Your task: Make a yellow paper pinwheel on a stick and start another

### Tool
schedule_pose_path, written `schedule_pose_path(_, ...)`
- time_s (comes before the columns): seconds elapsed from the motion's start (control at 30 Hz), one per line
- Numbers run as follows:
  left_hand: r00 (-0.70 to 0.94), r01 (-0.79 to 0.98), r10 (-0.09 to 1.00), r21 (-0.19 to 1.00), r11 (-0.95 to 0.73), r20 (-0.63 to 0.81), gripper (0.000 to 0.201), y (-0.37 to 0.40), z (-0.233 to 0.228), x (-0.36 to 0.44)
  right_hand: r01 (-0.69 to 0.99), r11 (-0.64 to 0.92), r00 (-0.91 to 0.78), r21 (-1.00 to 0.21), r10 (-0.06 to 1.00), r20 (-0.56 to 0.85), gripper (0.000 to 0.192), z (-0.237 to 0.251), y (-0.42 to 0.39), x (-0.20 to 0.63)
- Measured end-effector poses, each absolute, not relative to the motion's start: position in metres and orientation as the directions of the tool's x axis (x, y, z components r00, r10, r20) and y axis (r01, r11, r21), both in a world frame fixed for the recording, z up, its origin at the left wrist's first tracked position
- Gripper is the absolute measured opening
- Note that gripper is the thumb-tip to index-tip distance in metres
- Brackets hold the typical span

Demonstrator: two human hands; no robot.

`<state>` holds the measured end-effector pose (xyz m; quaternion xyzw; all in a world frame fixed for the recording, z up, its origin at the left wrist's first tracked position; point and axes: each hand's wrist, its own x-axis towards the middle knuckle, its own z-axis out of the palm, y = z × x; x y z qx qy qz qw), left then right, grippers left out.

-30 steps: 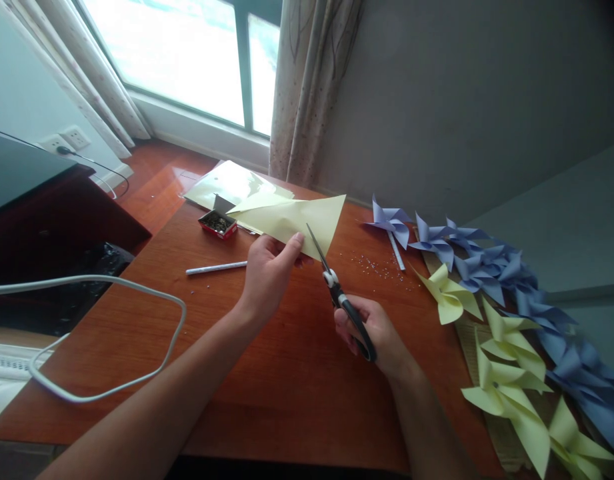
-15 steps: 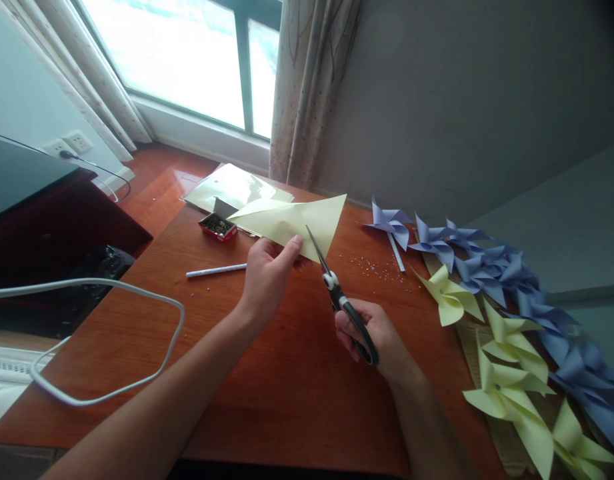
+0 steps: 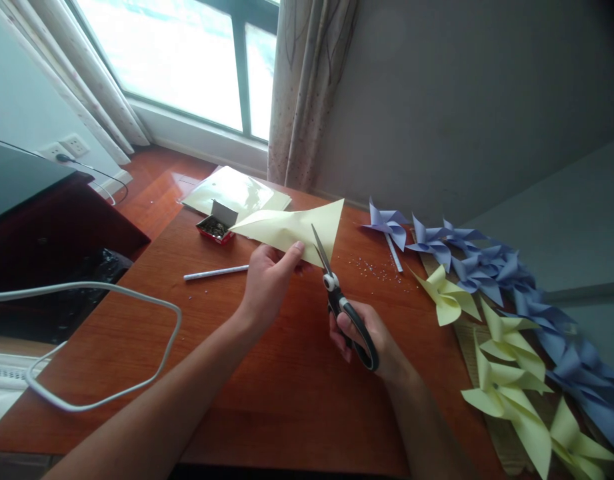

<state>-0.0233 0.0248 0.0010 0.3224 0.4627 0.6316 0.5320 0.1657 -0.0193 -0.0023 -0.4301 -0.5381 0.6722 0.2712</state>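
Observation:
A pale yellow sheet of paper [image 3: 287,227] is pinched by my left hand [image 3: 269,277], thumb on top and fingers beneath. My right hand [image 3: 369,333] grips a pair of scissors [image 3: 339,293] with black and grey handles. Their blades are parted at the sheet's near right edge, one blade above the paper. Behind the left hand, a small red box of metal pins [image 3: 215,228] sits with its lid raised. A patterned paper stick [image 3: 214,272] lies to the left of that hand, its right end hidden by it.
Blue pinwheels [image 3: 487,267] and yellow pinwheels [image 3: 514,387] line the table's right side, some on cardboard [image 3: 469,350]. One purple pinwheel [image 3: 387,223] has a stick. Paper sheets in clear wrap [image 3: 231,190] lie at the back. A white cable [image 3: 174,333] loops at left; tiny scraps [image 3: 374,267] are scattered.
The scissor blades have spread apart at the paper's edge, and the fingers of my right hand have opened with the handles. The sheet has tilted slightly in my left hand.

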Motion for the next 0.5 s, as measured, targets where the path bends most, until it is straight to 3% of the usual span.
schedule_pose_path(0.5,-0.154,-0.308,0.985,0.951,0.023,-0.074,0.025,0.0212,-0.0017,-0.0221,0.092,-0.283,-0.475,-0.955,0.830,-0.292,0.050,-0.0048,-0.0190,0.1659)
